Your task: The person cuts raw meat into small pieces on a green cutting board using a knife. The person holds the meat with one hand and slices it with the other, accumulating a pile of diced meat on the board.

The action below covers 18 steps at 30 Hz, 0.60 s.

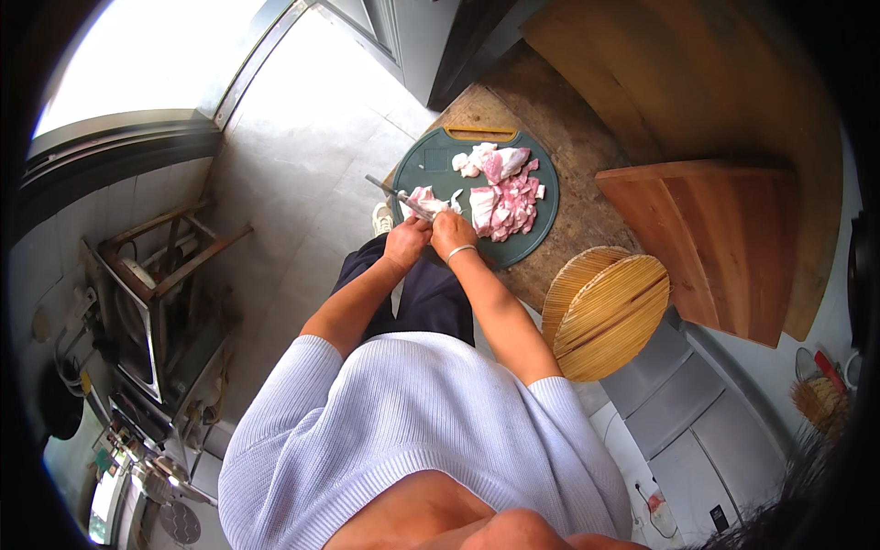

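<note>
My right hand (452, 232), with a pale bangle at the wrist, grips a knife (417, 206) seen nearly edge-on. Its metal length reaches up and left, past the rim of a dark green oval cutting board (440, 180). Under and beside the knife lies a piece of pale pink raw meat (427, 196). My left hand (407, 242) is curled at the near edge of that piece, close to the knife; its fingertips are partly hidden. Right of my hands is a heap of cut raw meat (512, 206). Behind it sits a larger fatty chunk (507, 163), with whitish bits on its left.
The board rests on a worn wooden tabletop (584, 185). Two round woven lids (612, 316) stand near its right front. Wooden boards (715, 240) lean against the right wall. A wood-framed stool (172, 254) is at left. My shoe (382, 218) shows on the tiled floor (295, 172).
</note>
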Available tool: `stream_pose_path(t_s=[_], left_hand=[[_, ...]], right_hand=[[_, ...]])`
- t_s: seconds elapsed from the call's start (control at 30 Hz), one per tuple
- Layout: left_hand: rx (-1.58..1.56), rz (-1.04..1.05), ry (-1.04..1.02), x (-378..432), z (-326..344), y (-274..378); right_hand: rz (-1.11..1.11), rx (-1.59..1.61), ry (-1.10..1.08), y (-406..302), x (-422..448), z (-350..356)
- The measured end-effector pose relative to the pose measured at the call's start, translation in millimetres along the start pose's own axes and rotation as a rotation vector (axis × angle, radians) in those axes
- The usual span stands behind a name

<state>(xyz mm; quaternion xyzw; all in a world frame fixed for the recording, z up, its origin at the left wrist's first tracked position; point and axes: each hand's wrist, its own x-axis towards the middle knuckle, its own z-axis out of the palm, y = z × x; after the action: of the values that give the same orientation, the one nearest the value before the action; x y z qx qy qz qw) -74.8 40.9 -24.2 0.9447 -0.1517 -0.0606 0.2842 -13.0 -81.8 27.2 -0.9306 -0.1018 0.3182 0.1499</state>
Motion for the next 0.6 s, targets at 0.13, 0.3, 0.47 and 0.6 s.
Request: stream_pose_path(t_s=[0.13,0.3,0.47,0.6], left_hand=[[0.021,-0.087,-0.053,-2.5,-7.8,4.0],[-0.011,-0.093,0.005,-6.3,-10.9,0.1],[-0.130,-0.044,0.002,-7.7,-18.8,5.5],[-0.196,-0.019,0.067,-12.8,-26.7,7.8]], right_hand=[[0.116,0.086,-0.041,30.1,-7.4,-5.1],[0.165,0.174,-0.070,57.6,-34.0,-1.3],[0.237,0.224,0.009,58.1,-47.3,3.6],[0.228,0.364,0.064,61.3,-48.9,1.7]])
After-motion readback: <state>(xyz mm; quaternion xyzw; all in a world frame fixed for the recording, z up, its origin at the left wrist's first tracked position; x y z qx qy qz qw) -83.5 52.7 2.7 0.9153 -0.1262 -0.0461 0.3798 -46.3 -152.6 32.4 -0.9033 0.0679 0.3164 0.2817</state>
